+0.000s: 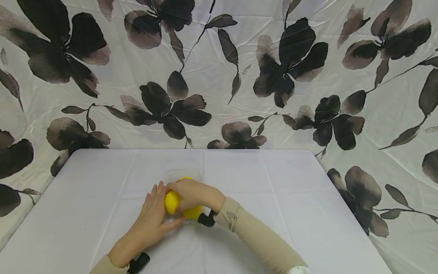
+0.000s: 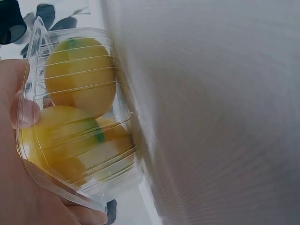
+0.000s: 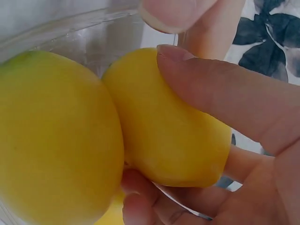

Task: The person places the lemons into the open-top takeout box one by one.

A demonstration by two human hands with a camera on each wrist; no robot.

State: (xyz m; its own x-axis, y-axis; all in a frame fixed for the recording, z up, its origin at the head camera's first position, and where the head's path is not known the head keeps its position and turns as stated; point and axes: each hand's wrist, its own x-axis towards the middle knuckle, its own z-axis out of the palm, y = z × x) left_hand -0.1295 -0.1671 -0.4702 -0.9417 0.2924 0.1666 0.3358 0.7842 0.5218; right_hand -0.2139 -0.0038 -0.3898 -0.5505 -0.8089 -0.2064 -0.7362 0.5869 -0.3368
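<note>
A clear plastic container [image 1: 184, 174] holds several yellow lemons with green tips. My right hand [image 1: 191, 194] reaches into it from above and grips one lemon [image 3: 168, 126], thumb on one side and fingers curled underneath. Another lemon [image 3: 56, 136] sits beside the held one, touching it. Along the container's left side lies my left hand [image 1: 148, 217], its fingers straight and its thumb stretched along the near edge. Through the ribbed clear wall, a lemon [image 2: 79, 75] shows in the left wrist view, with other lemons below it.
The container stands on a table covered in white cloth [image 1: 256, 228] with fold creases. Behind it hangs a white curtain [image 1: 219, 76] printed with dark flowers. Black wrist cameras sit at the right wrist [image 1: 207, 219] and the left wrist [image 1: 139, 262].
</note>
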